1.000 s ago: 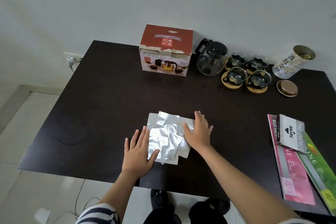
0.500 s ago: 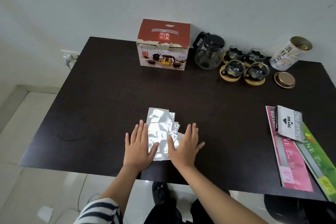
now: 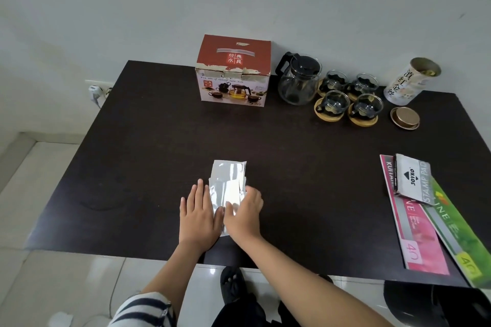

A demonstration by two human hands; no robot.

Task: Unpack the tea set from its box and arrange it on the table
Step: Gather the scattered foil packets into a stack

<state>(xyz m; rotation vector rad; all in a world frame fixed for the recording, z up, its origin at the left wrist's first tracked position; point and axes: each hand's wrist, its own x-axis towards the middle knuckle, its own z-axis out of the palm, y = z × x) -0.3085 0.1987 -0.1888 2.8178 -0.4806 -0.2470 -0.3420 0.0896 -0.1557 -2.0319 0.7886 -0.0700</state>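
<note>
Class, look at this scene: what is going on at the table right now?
A person is gathering silver foil packets into a stack near the table's front edge, the left hand flat beside them and the right hand curling over them. The glass teapot and four cups already stand beside the tea set box.

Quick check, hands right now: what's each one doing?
Left hand: open, flat on the table beside the stack of silver foil packets, thumb touching it.
Right hand: fingers curled over the packets' near edge, gripping them.
</note>
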